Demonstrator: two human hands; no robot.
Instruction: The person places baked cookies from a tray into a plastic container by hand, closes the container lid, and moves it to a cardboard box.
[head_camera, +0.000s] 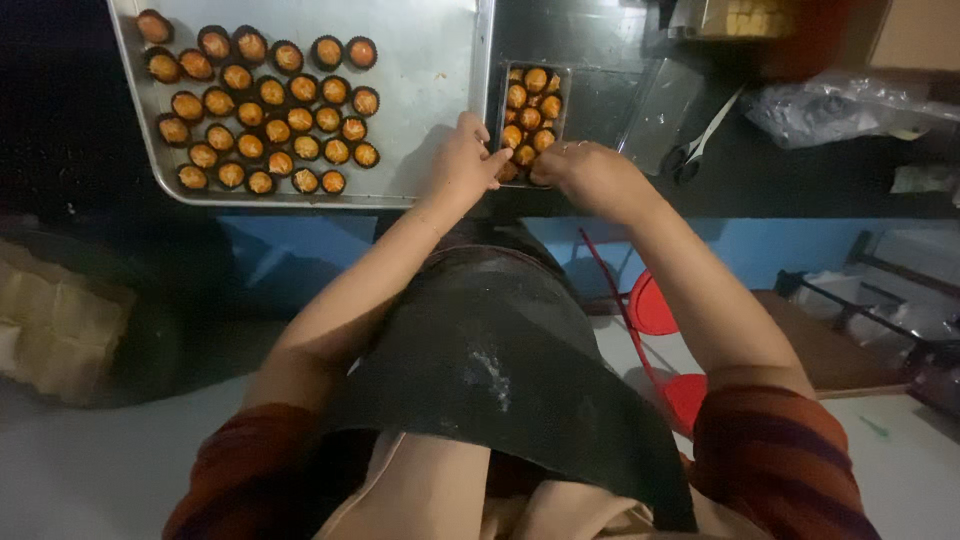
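A dark counter (800, 180) runs across the top, dimly lit. Below its near edge the front panel (760, 250) is blue. The floor (100, 470) is pale grey, with a red stool (655, 305) at right.

Head-worn view, steeply down, close overhead.

Colours from my feed: worktop (600, 40) black, glossy. Baking tray (430, 60) pale silver-grey. Pastries (262, 120) golden-orange tops in dark brown paper cups, same in the clear small box (530, 105). Apron (500, 350) black with a whitish smudge. Sleeves (780, 460) dark red, darker stripes. Stool (655, 305) red. Wall below worktop (760, 245) blue.
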